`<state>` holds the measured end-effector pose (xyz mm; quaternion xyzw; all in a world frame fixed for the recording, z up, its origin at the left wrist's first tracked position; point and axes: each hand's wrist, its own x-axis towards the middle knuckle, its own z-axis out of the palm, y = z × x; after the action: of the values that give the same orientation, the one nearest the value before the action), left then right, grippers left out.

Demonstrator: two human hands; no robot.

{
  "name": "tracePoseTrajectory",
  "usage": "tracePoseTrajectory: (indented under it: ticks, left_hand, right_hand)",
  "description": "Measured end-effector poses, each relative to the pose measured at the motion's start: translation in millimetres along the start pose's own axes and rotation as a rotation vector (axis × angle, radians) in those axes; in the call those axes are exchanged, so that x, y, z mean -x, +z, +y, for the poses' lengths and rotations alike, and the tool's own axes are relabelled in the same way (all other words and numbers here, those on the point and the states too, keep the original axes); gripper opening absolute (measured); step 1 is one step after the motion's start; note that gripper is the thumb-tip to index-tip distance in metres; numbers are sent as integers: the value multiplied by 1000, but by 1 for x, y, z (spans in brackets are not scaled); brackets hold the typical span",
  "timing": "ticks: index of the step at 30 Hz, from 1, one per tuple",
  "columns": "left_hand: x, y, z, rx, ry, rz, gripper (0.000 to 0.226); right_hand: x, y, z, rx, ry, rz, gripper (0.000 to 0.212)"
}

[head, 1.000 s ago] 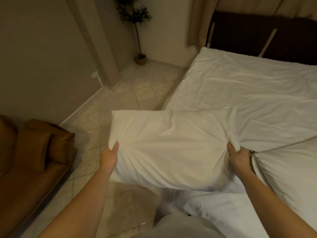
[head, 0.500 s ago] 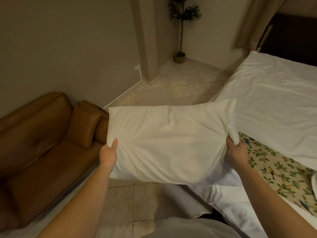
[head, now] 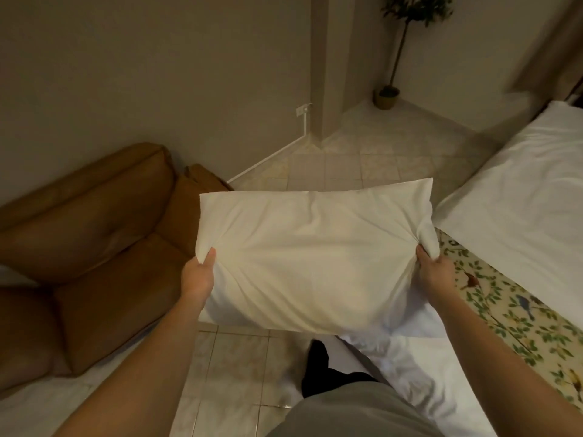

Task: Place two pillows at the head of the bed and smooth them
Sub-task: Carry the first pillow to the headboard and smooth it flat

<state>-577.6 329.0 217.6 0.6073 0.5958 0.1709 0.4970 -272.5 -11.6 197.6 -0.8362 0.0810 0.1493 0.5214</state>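
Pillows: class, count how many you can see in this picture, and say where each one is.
1. The white pillow is held up over the floor, between the sofa and the bed, with the left hand and right hand gripping its ends. A second may lie out of view.

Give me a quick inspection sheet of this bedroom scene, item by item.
Surface: bed at right, white sheet, floral mattress partly bare.
Job's things: one white pillow held in the air over the tiled floor; second pillow not seen.
Clutter: white bedding bunched at the bed's edge.
Grippers: left hand and right hand pinch opposite pillow ends.
Cables: white conduit along the wall.
Surroundings: brown sofa, potted plant.
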Motion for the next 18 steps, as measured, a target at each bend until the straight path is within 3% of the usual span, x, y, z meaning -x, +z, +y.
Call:
tracePoseTrajectory:
  ticks: [3,10,18]
  left_hand:
    - [-32,4,16,-13,-13,22,53]
    - [-109,16,73,-29,-9,54,54]
    - [-195,53,127,-31,44,10,55]
  right_hand:
    - [-28,34,-20,2,-6,-29,50]
    - [-83,93,-77,-36,-32,-81,41]
    - [-145,131,-125,-61,-18,-40,45]
